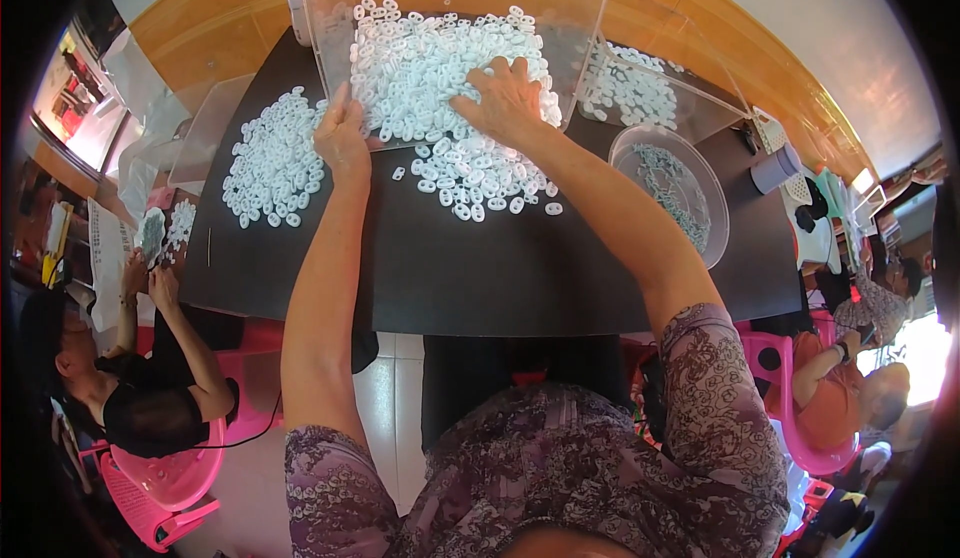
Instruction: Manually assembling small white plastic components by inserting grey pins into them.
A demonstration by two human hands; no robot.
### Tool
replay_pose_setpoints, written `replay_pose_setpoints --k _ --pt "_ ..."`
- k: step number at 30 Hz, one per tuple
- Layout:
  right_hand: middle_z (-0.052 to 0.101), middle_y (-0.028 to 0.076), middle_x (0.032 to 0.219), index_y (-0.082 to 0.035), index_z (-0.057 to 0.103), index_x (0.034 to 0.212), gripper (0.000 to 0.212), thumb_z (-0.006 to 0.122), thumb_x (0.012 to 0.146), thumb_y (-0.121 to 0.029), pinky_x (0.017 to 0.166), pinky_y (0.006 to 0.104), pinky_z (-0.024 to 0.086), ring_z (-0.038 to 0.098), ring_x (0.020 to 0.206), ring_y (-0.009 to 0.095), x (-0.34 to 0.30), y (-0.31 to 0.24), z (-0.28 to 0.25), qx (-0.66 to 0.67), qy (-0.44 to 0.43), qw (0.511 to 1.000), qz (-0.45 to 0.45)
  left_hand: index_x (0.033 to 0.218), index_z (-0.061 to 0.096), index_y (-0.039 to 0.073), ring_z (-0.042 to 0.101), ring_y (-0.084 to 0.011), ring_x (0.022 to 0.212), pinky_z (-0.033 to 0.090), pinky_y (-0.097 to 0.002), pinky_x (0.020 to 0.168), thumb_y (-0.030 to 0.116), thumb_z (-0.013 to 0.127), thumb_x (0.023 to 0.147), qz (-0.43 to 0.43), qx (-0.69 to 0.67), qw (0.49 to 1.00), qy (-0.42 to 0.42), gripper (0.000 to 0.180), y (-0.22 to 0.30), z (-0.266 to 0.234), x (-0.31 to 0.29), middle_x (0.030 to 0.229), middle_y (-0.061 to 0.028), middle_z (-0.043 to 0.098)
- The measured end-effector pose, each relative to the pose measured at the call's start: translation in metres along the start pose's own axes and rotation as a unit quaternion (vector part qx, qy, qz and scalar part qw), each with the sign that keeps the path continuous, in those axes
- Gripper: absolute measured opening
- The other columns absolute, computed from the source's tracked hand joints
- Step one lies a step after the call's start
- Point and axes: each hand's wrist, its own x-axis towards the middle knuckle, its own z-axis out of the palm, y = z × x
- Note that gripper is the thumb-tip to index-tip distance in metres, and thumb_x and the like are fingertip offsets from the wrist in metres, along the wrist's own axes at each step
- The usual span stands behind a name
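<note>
A clear plastic box [326, 33] stands at the far side of the dark table, its open front toward me, filled with small white oval pieces with two holes [420, 63]. My left hand [343, 138] grips the front left edge of this box, fingers along the outside of its wall. Over the heap inside, my right hand [508, 106] lies with its fingers spread on the pieces. More white pieces [478, 180] spill from the box front onto the table below my right hand. What lies under my right palm is hidden.
A separate pile of white pieces [275, 163] lies at left. On the right are another clear box [690, 108] with white pieces, a round tub [722, 220] of small grey-green parts and a purple-grey cup [775, 170]. A person [150, 378] works at left; others sit at right.
</note>
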Motion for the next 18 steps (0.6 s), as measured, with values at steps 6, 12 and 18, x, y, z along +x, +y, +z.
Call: replay_pose_setpoints --k 6,12,18 --pt "0.050 0.014 0.110 -0.015 0.064 0.104 0.038 0.059 0.076 -0.041 0.076 0.0538 0.041 0.041 0.104 0.033 -0.015 -0.001 0.003 -0.014 0.010 1.000 -0.016 0.119 0.059 0.009 0.055 -0.0105 0.063 0.050 -0.0222 0.040 0.007 0.056 0.087 -0.009 -0.007 1.000 0.001 0.033 0.000 0.001 -0.001 0.101 -0.0085 0.061" --pt "0.051 0.014 0.106 -0.013 0.064 0.099 0.035 0.059 0.074 -0.037 0.078 0.0536 0.036 0.041 0.103 0.033 -0.030 -0.001 -0.002 0.034 -0.010 0.999 -0.020 0.119 0.059 0.008 0.056 -0.0100 0.064 0.049 -0.0209 0.041 0.008 0.057 0.087 0.002 -0.003 1.000 0.003 0.032 0.002 0.002 -0.003 0.100 -0.0084 0.062" --pt "0.054 0.014 0.105 -0.013 0.067 0.096 0.039 0.062 0.072 -0.043 0.077 0.0533 0.036 0.043 0.101 0.033 -0.040 -0.004 -0.013 0.041 -0.031 0.997 -0.057 0.119 0.059 0.008 0.055 -0.0097 0.063 0.049 -0.0200 0.041 0.007 0.057 0.087 0.019 -0.001 1.000 0.007 0.032 -0.002 0.000 0.000 0.097 -0.0081 0.062"
